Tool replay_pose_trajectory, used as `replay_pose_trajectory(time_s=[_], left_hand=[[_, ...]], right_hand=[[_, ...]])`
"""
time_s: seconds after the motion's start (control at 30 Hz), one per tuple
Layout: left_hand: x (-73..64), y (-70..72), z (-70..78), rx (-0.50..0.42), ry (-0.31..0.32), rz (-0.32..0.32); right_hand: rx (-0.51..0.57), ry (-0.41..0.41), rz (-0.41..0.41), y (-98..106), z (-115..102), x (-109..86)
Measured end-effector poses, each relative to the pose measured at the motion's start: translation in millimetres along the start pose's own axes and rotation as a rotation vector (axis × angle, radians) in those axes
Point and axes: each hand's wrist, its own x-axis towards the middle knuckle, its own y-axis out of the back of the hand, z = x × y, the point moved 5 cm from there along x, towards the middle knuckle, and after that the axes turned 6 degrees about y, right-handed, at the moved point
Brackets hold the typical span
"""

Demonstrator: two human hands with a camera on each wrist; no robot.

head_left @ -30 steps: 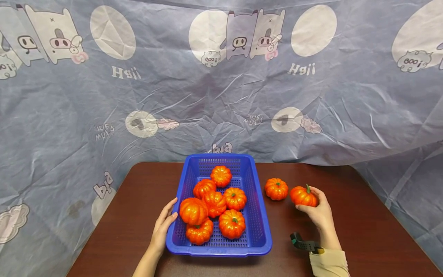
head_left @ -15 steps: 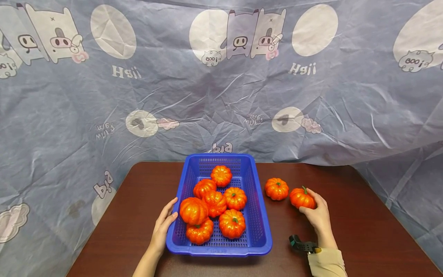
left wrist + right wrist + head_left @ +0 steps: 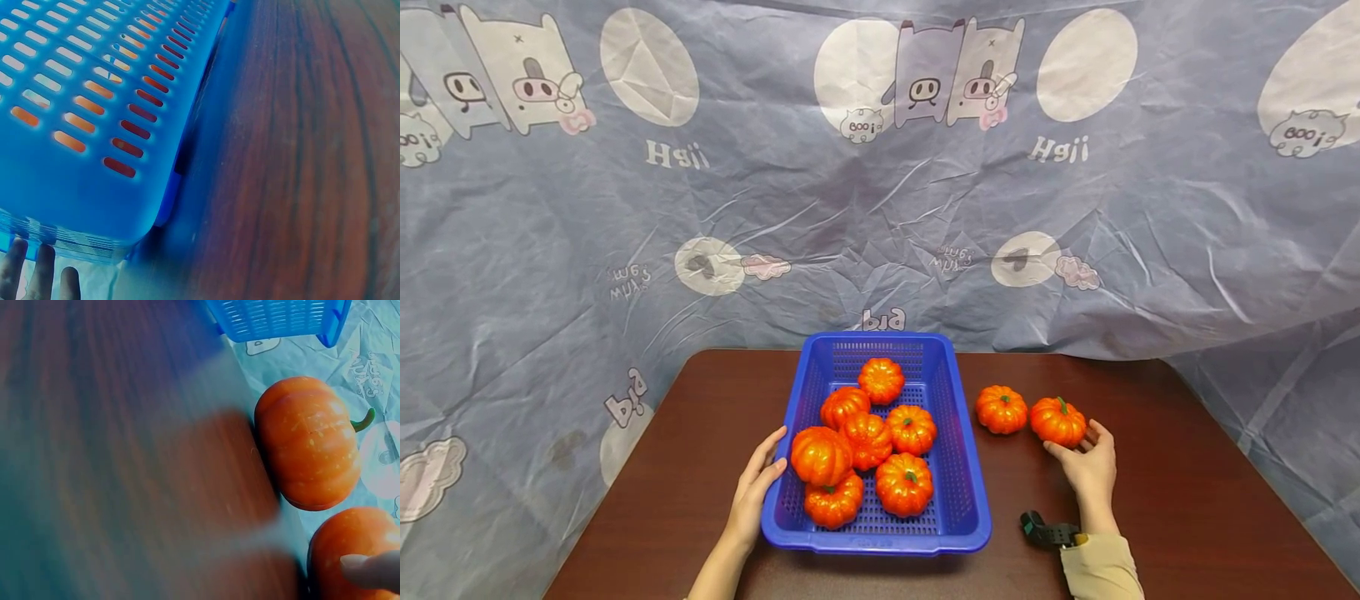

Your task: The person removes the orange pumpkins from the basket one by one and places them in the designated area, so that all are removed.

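In the head view, an orange pumpkin with a green stem sits on the table right of a second pumpkin. My right hand is at its near right side, fingers loosely spread; the right wrist view has the thumb overlapping the pumpkin. A blue plastic basket holds several more pumpkins, one of them resting on others at the left. Relaxed fingers of my left hand touch the basket's left rim; three fingertips show by its slotted wall in the left wrist view.
The dark brown wooden table extends on both sides of the basket. A grey-blue printed cloth hangs behind the table's far edge. A black wrist-worn device sticks out left from my right wrist.
My right hand has loosened around the rightmost pumpkin and drawn back slightly towards me. That pumpkin now sits fully in sight beside the other one. The left hand and basket stay put.
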Motion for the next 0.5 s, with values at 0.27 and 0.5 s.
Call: replay_pose_trajectory(time_s=[0.27, 0.5], left_hand=[[0.3, 1.0, -0.7, 0.002, 0.001, -0.002], [0.6, 1.1, -1.1, 0.0, -0.001, 0.003]], right_hand=[[0.065, -0.015, 0.089, -4, 11, 4.6], [0.04, 0.032, 0.142, -9, 14, 7.6]])
